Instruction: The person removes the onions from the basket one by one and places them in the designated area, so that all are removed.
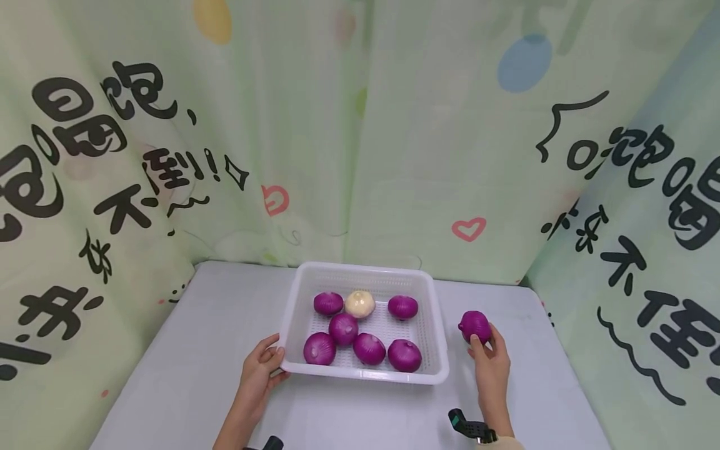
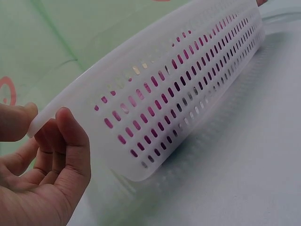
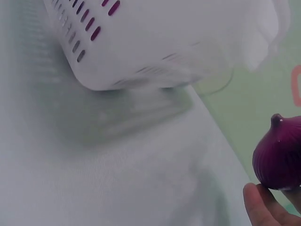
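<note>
On the left, the left hand [image 1: 260, 369] holds the near left corner of the white perforated basket [image 1: 439, 350], its grip grasping the rim with the thumb on top and the fingers [image 2: 70, 141] curled under the edge, as the left wrist view shows. The basket sits on the grey bench [image 1: 185, 350] with its long axis running left to right across the person's front, and it carries six purple onions [image 1: 344, 329] and one pale onion [image 1: 360, 304]. To the right of the basket, apart from its right wall, the loose purple onion [image 1: 475, 326] rests on the bench with the right hand [image 1: 491, 362] directly behind it on the near side. The fingertips [image 3: 256, 200] touch the onion's near side and wrap it loosely, so the grip looks grasping but not firmly clenched. This onion lies just ahead of the right grip and well away from the left hand, so the right hand is clearly nearer. It is nearly round, and its small pointed tip faces left toward the basket; in the right wrist view the tip shows at the top.
</note>
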### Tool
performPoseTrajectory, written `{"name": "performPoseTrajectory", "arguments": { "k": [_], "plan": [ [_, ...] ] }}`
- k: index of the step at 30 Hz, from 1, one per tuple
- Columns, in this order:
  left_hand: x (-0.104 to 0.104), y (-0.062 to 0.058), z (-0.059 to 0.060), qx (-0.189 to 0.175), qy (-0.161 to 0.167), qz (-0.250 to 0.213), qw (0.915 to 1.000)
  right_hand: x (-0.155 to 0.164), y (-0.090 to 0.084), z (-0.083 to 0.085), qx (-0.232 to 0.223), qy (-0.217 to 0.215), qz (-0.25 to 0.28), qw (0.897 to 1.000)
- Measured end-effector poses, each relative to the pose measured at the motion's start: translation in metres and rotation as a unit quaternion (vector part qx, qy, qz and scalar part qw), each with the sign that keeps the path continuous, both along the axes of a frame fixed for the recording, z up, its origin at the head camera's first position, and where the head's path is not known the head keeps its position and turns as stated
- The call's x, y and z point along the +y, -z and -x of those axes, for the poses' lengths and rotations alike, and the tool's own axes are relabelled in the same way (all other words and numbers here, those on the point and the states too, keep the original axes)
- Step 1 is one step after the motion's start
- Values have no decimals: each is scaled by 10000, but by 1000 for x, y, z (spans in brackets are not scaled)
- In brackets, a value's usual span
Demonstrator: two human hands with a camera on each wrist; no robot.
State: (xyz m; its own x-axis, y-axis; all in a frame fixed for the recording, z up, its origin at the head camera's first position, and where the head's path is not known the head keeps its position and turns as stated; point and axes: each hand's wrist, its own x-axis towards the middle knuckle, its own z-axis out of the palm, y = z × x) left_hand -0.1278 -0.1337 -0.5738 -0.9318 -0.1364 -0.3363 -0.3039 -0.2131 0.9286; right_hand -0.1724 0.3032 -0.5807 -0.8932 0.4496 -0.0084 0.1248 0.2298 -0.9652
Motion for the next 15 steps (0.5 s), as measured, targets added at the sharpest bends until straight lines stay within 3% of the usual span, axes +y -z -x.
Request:
{"name": "performPoseTrajectory", "arguments": {
  "k": [7,15],
  "plan": [
    [1,0,-1,37,-52,-26,10000,12,5,-1,-336,34,-353,9988],
    [1,0,-2,67,-21,-56,10000,20,14,1,-488,79,-1340,9898]
  ]
}}
